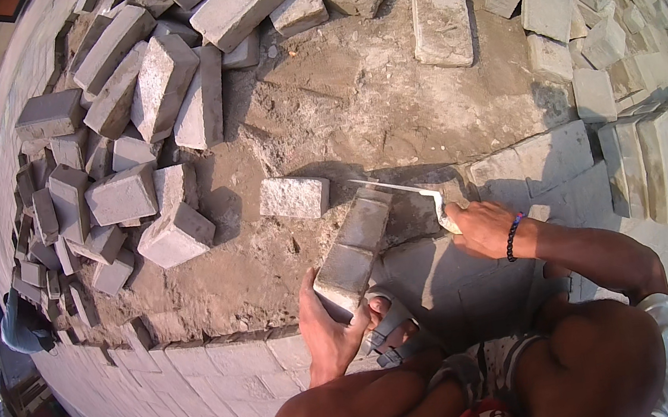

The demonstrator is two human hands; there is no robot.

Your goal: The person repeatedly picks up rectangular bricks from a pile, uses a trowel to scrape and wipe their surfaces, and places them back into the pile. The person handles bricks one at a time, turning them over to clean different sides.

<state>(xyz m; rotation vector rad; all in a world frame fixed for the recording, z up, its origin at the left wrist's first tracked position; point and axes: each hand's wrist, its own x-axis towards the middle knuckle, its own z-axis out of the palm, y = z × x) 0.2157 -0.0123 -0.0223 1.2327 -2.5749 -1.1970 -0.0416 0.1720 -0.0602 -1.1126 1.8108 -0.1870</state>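
Note:
My left hand (330,336) is wrapped round the near end of a grey paving block (345,265), which stands tilted, with a line across its upper face. Whether this is one block or two end to end, I cannot tell. In my right hand (481,229) is a trowel (427,192), gripped by its handle. Its thin blade is seen nearly edge-on and points left, close to the far end of the block; whether they touch is unclear. Just beyond, a pale rough block (295,197) lies on the bare soil (319,115).
Loose blocks (122,194) lie heaped at the left, and more (302,4) along the back. A single block (441,21) rests on the soil. Laid pavers (532,164) border the right, beside a row of upright blocks (659,161). My sandalled foot (392,328) is beside my left hand.

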